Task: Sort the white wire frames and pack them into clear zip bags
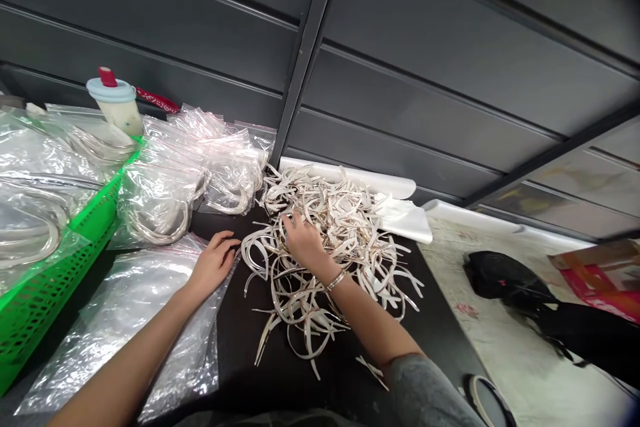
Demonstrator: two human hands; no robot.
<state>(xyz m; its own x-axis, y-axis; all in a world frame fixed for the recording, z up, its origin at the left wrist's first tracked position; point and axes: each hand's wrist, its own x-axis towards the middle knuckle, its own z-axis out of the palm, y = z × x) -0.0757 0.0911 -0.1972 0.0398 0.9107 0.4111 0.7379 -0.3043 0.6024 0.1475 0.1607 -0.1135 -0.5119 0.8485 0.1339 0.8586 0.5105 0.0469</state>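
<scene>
A tangled heap of thin, curved, whitish bands (345, 227), some with a metallic shine, lies on the dark tabletop (240, 347). My right hand (303, 240) reaches into its near left part, fingers bent down among the bands; whatever they pinch is hidden. At the heap's left edge rests a small bunch of nested bands (256, 255). Beside that bunch is my left hand (216, 259), its fingers stretched out and apart, holding nothing. Beneath it and my forearm lie flat clear zip bags (145, 293).
Filled clear bags of curved bands (160, 207) stand left of the heap. A green basket (95, 213) holds more such bags, with a lidded cup (115, 103) behind. White foam rolls (350, 177) line the dark panel wall. A black bag (505, 277) lies right of the table.
</scene>
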